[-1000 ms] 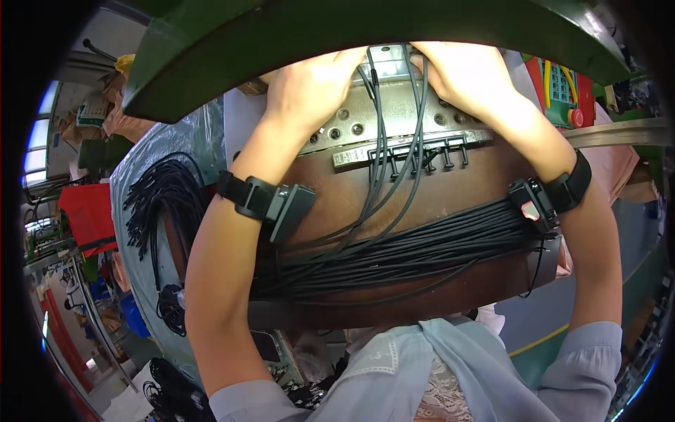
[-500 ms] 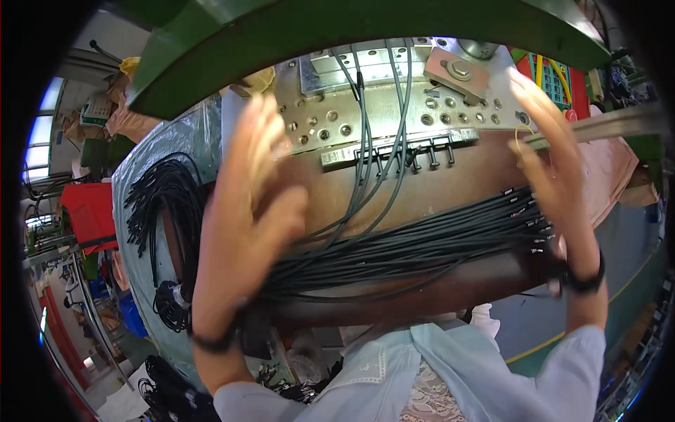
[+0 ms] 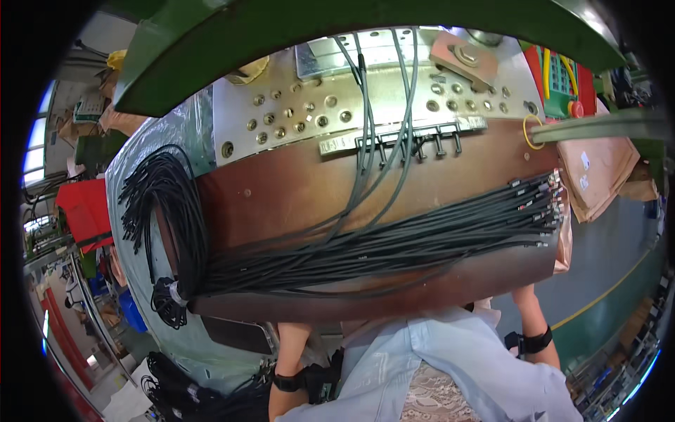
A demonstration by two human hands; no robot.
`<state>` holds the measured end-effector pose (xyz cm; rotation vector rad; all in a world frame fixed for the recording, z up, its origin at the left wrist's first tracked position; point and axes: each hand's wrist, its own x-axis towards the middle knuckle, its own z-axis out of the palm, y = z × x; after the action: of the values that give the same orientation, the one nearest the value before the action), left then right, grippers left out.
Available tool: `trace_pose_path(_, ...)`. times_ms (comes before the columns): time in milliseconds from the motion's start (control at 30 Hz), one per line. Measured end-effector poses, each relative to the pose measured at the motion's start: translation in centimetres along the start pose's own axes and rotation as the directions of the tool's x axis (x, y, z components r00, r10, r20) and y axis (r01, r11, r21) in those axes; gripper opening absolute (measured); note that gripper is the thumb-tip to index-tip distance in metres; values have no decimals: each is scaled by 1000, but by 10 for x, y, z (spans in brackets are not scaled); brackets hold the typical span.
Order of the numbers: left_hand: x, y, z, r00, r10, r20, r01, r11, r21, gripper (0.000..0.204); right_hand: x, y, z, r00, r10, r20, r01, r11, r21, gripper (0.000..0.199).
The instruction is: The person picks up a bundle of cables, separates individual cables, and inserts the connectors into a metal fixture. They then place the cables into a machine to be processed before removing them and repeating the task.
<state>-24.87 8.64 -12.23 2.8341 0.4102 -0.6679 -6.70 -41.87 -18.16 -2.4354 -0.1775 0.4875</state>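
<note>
My left hand (image 3: 294,333) reaches under the near edge of the brown board (image 3: 422,285); the board hides its fingers. At the board's right near corner my right hand (image 3: 523,296) is also mostly covered, so its grip cannot be made out. Across the board lies a bundle of black cables (image 3: 380,246), with small metal-tipped connectors (image 3: 552,204) at its right end. A few cables run up from the bundle, over a pale bar with black pegs (image 3: 422,137), into the machine at the back.
Behind the board is a perforated metal plate (image 3: 309,119) with a bolted clamp block (image 3: 464,60). A green machine beam (image 3: 365,17) arches above. More black cables (image 3: 158,204) hang at the left. A red button (image 3: 576,108) and brown paper (image 3: 598,169) are at right.
Both hands, raised and blurred above the board before, have come down and back to its near edge. The cable bundle is now uncovered. The view has shifted slightly.
</note>
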Motion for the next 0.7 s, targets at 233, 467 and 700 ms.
trace_pose_path(233,10,6,-10,982,68,-176,-47,992,121,21,12,-14,-2,963,-206,-172,175,969,-177,32)
trace_pose_path(467,11,25,-36,999,-3,-37,5,999,47,18,22,-53,-16,953,-242,-181,175,930,-324,26)
trace_pose_path(700,15,108,-152,720,689,82,-472,572,-671,69,53,-235,-126,501,-327,801,480,876,57,28)
